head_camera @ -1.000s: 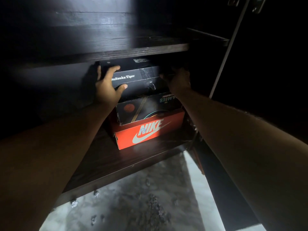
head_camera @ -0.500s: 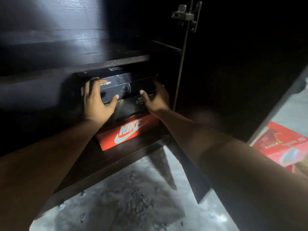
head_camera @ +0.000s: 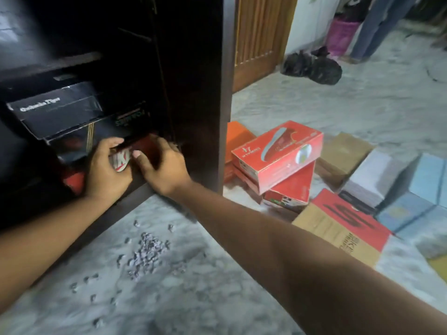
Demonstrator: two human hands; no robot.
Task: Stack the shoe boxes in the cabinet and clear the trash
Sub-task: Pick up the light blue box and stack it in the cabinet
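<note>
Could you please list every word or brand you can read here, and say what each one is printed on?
"Onitsuka Tiger": on the black box at the top of the stack in the cabinet.
"IK": white letters on the red box; the rest is hidden by the left hand and right hand.
Too blurred to read: print on the dark middle box, the red floor box and the brown-and-red box.
</note>
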